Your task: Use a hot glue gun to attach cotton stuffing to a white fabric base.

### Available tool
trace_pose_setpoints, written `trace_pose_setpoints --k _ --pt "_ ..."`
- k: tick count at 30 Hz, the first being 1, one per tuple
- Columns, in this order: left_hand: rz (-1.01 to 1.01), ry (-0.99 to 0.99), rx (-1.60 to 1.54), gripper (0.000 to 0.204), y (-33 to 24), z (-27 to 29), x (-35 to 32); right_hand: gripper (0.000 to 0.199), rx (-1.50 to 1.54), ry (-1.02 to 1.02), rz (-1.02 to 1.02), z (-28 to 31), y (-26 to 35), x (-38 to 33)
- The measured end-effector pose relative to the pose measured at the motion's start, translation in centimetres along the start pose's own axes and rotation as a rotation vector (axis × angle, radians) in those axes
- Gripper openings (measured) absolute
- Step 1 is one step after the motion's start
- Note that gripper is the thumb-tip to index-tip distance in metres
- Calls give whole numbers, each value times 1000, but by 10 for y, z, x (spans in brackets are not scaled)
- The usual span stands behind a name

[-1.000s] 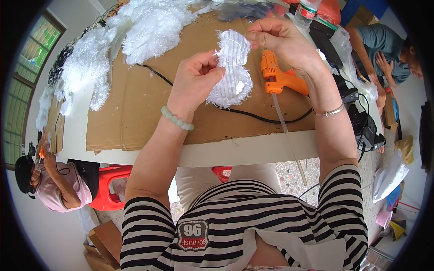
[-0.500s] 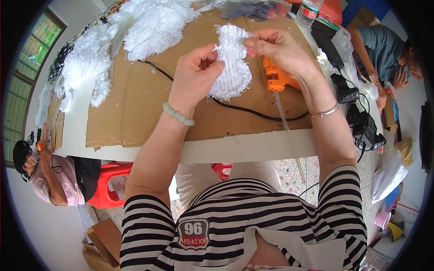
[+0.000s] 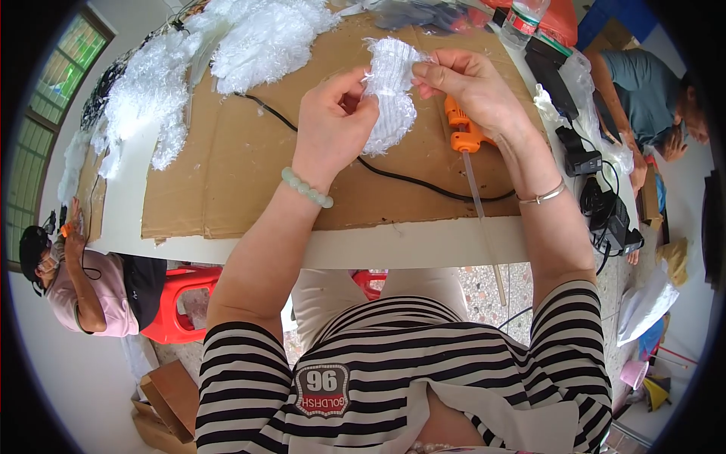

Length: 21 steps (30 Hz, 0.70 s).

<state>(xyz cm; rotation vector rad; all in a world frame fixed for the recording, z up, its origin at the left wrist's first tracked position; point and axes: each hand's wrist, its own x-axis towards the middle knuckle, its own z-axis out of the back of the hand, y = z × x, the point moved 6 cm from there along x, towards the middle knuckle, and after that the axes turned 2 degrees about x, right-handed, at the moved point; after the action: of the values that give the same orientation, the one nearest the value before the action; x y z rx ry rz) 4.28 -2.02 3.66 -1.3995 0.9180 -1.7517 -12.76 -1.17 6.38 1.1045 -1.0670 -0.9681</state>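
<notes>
Between my hands, above the cardboard, is a white fringed fabric piece (image 3: 393,94), ribbed on the face toward me and narrowed at its middle. My left hand (image 3: 338,113) pinches its left edge near that narrow part. With thumb and fingertips closed, my right hand (image 3: 465,83) holds its upper right edge. Just below my right hand lies an orange glue gun (image 3: 467,136), partly hidden by the hand and wrist. A translucent glue stick (image 3: 482,219) sticks out of the gun past the table's near edge.
Piles of white fringed fabric (image 3: 265,45) cover the far left. A black cable (image 3: 408,178) crosses the cardboard sheet (image 3: 219,189). A plastic bottle (image 3: 522,23) and black power adapters (image 3: 582,159) line the right side. One co-worker (image 3: 98,287) sits left, another (image 3: 643,91) right.
The fabric piece has shifted slightly up and right, its lower end turning a little. My left hand has moved slightly right with it; my right hand has barely moved.
</notes>
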Motion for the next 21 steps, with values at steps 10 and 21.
trace_pose_setpoints --k 10,21 --pt "115 66 -271 32 6 -1 1 18 -294 -40 11 5 4 -2" --pt "177 21 -347 30 12 3 3 11 -189 -11 42 1 0 -2"
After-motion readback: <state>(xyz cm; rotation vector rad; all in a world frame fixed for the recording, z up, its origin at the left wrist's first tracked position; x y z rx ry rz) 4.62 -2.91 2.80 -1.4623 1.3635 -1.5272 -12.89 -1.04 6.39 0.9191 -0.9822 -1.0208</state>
